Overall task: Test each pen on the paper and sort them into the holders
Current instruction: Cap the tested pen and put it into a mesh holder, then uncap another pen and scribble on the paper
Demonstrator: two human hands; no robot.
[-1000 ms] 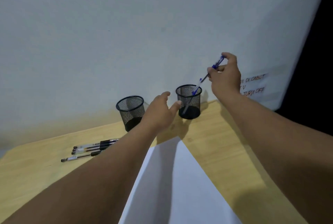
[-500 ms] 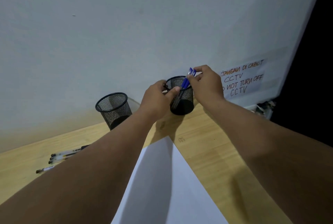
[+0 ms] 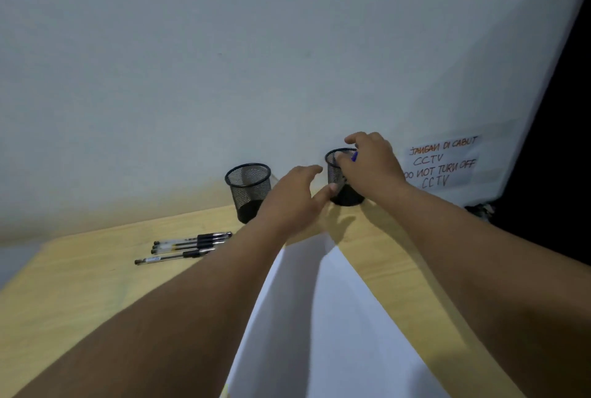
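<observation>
Nearest, the white paper (image 3: 319, 317) lies on the tabletop (image 3: 80, 295), three untested pens (image 3: 188, 245) left of it. Farther, the left hand (image 3: 295, 196) has let go, fingers loose beside the right holder (image 3: 339, 178). The right hand (image 3: 371, 164) has lowered the blue pen (image 3: 354, 157) in; whether it still pinches it, I cannot tell. The left holder (image 3: 248, 191) stands apart.

Right hand (image 3: 372, 162) hides most of the blue pen (image 3: 354, 157) — grip unclear.
</observation>
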